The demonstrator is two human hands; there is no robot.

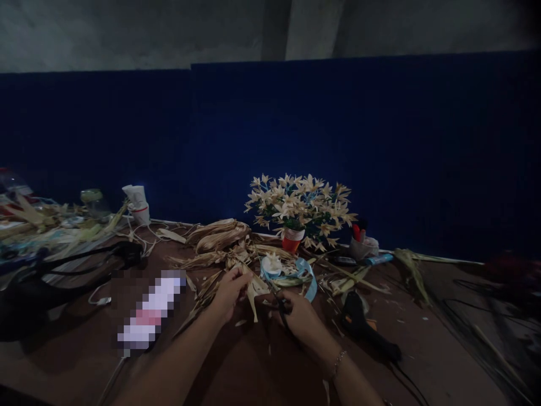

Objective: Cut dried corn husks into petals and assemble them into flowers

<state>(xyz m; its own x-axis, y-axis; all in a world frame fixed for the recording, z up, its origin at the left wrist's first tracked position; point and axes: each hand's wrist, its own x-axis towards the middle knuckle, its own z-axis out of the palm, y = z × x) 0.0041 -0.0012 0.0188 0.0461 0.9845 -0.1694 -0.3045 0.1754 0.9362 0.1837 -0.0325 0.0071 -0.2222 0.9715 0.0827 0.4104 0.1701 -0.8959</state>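
"Hanging from the left grip (231, 290), what is that?"

"A pale strip of husk (252, 299), its pointed end downward. Thumb and fingers are pinched together on it."

"And the right grip (298, 316)?"

"Closed around the handles of dark scissors (282, 308), just right of the strip, with the blades angled away toward the back. Whether they touch the strip, I can't tell."

"What sits nearest beyond those two?"

"Blue ribbon (311, 288), looping just past the right grip. Behind the left grip lies a heap of dry husks (220, 238)."

"Farther out?"

"A red pot (291, 243) of pale flowers (305, 204), standing beyond both grips. To the right of the right grip, a black glue gun (356, 316) rests on the brown worktop (249, 369). Well left of the left grip is an object hidden by pixelation (152, 310)."
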